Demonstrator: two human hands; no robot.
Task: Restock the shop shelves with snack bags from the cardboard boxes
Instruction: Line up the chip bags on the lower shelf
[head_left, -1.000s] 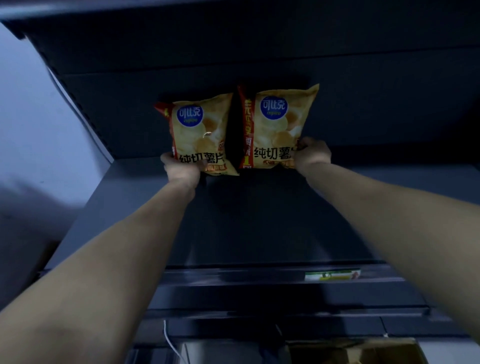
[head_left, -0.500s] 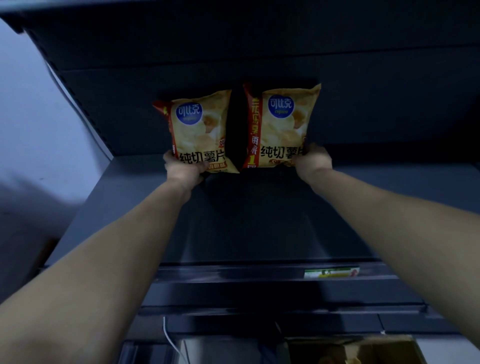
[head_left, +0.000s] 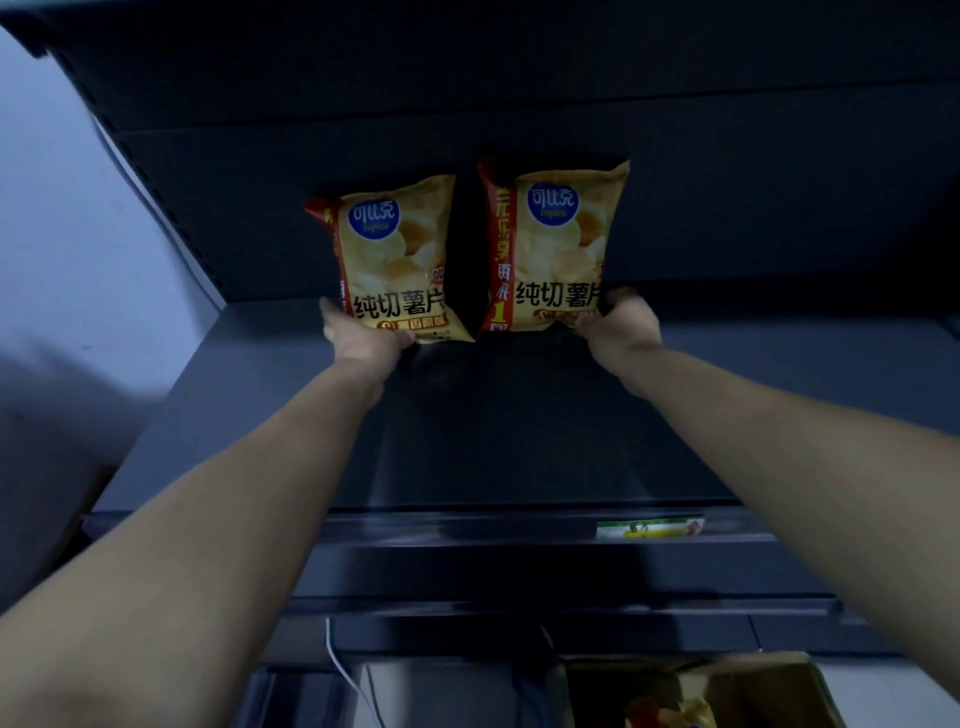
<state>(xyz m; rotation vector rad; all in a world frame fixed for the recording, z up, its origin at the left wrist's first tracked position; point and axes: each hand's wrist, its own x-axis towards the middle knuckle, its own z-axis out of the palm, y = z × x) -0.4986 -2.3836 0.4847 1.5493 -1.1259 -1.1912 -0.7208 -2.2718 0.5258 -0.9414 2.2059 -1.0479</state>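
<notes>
Two yellow chip bags with blue round logos stand upright side by side at the back of a dark shelf (head_left: 519, 415). My left hand (head_left: 363, 340) grips the bottom left corner of the left chip bag (head_left: 395, 260). My right hand (head_left: 621, 325) grips the bottom right corner of the right chip bag (head_left: 558, 244). Both arms reach far into the shelf. A narrow dark gap separates the two bags.
The shelf's front rail carries a small price label (head_left: 649, 529). Below at the bottom right stands an open cardboard box (head_left: 769, 670) with more snack bags inside. A white cable (head_left: 337, 660) hangs under the shelf. A pale wall (head_left: 78, 260) lies to the left.
Both bags have been pushed a little farther back and set more upright against the shelf's rear panel. My hands stay on their lower corners.
</notes>
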